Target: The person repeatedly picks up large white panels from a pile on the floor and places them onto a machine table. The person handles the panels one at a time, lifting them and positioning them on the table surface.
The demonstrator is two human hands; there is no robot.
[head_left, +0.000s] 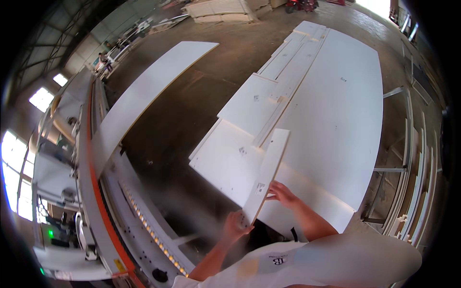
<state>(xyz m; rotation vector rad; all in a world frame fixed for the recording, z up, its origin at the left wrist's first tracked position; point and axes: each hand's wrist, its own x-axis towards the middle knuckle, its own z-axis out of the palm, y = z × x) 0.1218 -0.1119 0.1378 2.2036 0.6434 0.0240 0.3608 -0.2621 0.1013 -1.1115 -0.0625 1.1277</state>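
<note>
A narrow white board [267, 169] with a small label near its middle slants up and away from me over a stack of panels. My left hand [235, 227] is closed round its near end. Along its right edge, the fingers of my right hand [283, 194] grip the board's side. Beneath its far part are white panels [240, 105] of several sizes, laid on one large white sheet [341, 110]. Small labels mark some of these panels. The undersides of my fingers are hidden.
On my left runs a long machine with an orange strip [98, 192] and a row of rollers [149, 225]. A long white panel [153, 81] lies across it, reaching outward. A metal rack [408, 139] with long strips stands at right. Stacked boards [221, 10] sit far back.
</note>
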